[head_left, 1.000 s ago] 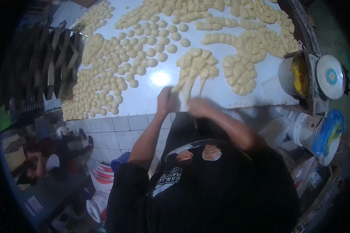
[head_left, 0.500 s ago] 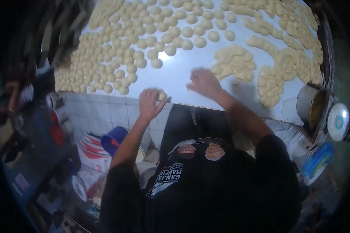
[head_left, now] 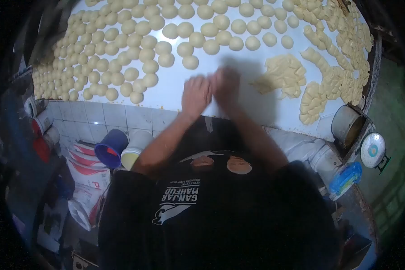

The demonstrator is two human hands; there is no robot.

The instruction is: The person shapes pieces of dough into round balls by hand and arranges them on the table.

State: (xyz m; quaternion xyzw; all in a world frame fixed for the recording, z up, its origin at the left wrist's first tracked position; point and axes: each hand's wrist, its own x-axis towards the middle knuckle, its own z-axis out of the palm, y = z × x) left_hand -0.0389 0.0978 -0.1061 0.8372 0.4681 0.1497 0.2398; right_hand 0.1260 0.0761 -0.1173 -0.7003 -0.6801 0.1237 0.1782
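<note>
Dough slab (head_left: 284, 75), long axis roughly left–right, narrow tip leftward toward right hand (head_left: 226, 84) and left hand (head_left: 196, 95), grip closure indeterminable.

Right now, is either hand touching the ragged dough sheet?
No, the left hand and right hand are close together, left of the ragged dough sheet, with bare tabletop showing between.

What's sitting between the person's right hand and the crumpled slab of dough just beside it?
Nothing: in the head view, only a bare, shaded stretch of white tabletop lies between the right hand and the dough slab.
</note>
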